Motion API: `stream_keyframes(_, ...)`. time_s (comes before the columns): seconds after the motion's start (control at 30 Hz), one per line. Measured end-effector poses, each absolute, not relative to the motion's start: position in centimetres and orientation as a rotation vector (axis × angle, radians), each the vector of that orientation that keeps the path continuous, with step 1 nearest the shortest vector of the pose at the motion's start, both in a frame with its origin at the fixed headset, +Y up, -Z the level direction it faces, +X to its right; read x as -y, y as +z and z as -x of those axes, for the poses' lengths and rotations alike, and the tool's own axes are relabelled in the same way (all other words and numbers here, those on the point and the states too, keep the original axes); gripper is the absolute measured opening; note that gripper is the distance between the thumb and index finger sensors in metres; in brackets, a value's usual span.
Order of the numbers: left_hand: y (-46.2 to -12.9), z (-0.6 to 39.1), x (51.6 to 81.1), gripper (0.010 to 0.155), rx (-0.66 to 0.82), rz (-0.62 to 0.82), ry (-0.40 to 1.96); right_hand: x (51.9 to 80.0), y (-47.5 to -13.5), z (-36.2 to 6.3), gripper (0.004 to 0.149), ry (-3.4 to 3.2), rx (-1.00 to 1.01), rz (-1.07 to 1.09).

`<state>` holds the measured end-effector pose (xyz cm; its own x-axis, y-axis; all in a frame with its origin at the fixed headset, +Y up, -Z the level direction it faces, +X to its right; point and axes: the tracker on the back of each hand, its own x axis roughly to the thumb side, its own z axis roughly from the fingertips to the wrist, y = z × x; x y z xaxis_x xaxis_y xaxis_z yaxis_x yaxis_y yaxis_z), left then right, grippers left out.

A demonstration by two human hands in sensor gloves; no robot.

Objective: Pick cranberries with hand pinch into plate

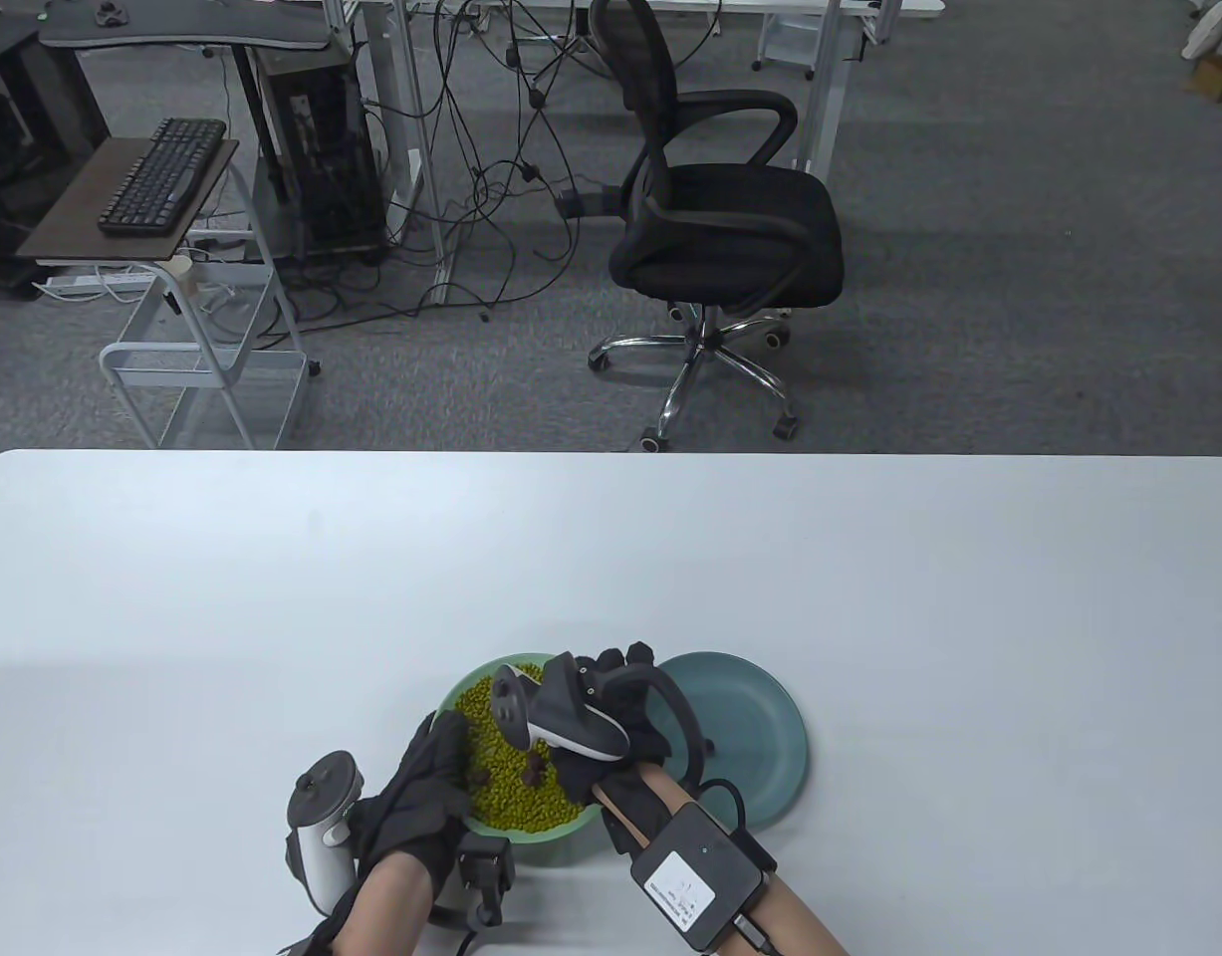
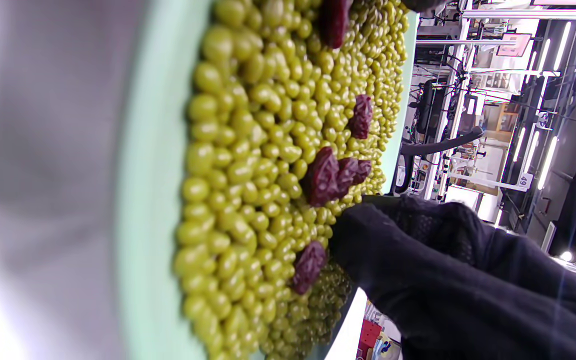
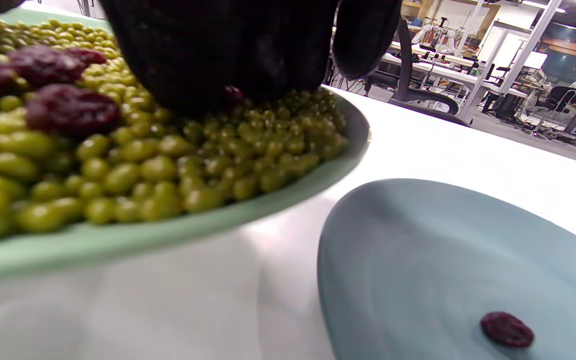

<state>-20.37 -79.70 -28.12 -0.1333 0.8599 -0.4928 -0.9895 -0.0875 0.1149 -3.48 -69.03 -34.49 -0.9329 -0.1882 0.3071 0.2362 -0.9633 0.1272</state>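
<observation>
A light green bowl holds green beans with several dark red cranberries on top. A teal plate lies right of it, touching, with one cranberry on it. My right hand reaches down over the bowl's right side. In the right wrist view its fingers press into the beans, bunched around a cranberry that peeps out at their tips. My left hand grips the bowl's left rim, fingers over the edge.
The two dishes sit near the white table's front edge. Beyond the table stand an office chair and a small cart on the floor.
</observation>
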Motion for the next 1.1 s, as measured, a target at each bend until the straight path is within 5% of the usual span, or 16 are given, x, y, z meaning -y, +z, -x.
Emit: stream_keyframes(1.1, -28.1, 20.5, 79.67, 0.051, -0.499, 0.343, 1.647, 69.46, -34.16, 3.77, 0.05, -2.839, 0.202, 0.46)
